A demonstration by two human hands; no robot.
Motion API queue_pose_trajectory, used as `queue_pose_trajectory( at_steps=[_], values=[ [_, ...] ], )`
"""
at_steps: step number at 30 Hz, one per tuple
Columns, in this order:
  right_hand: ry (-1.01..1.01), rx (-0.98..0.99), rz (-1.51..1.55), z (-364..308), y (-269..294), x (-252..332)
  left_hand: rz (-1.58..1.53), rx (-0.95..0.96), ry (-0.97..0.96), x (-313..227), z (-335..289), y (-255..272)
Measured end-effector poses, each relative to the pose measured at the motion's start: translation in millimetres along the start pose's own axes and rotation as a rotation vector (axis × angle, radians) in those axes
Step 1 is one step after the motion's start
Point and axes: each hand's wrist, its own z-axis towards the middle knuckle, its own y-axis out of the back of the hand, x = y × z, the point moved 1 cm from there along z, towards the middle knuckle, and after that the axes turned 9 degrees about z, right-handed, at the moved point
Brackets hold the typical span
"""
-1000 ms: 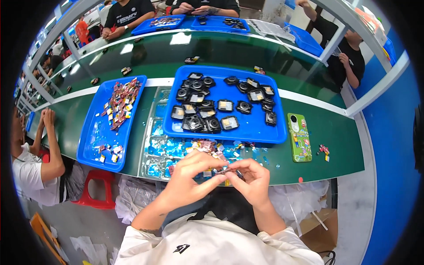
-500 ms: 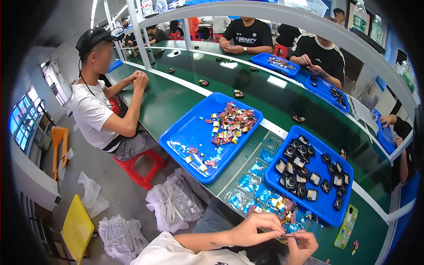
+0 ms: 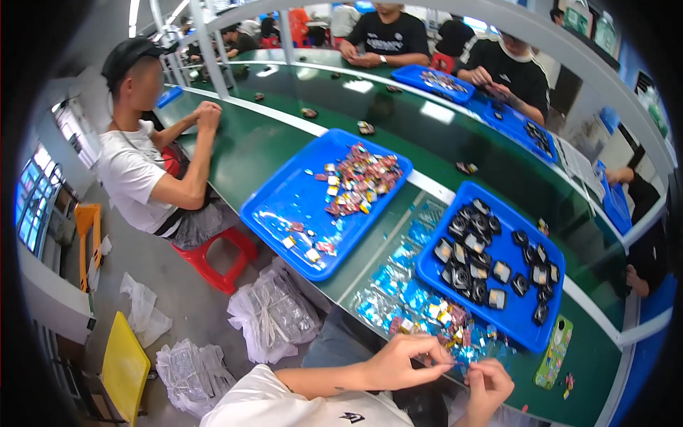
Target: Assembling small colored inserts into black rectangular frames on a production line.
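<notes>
Between left hand (image 3: 404,364) and right hand (image 3: 491,384), small thin part (image 3: 460,364), pinched

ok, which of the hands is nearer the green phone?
Right. The right hand is below and left of the green phone in the picture, apart from it; the left hand is farther left, beyond the right.

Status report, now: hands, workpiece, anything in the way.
Left hand and right hand close together, both pinching. Small thin piece between them, too small to identify. Loose parts strewn just beyond; blue tray of black units past those.
</notes>
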Motion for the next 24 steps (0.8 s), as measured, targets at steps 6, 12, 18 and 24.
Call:
queue_pose_trajectory(
  at_steps=[6, 12, 18, 24],
  values=[
    [0.277, 0.130, -0.092, 17, -25, 13, -0.019, -0.107, 0.061, 6, -4, -1],
    [0.210, 0.078, -0.102, 16, -22, 13, 0.006, -0.048, 0.116, 9, -3, 3],
    [0.153, 0.122, 0.073, 7, -20, 15, 0.256, 0.083, -0.040, -7, 2, 0],
    [-0.027, 0.227, 0.552, 0, -21, 6, 0.152, 0.056, -0.116, -3, -1, 2]
  ],
)
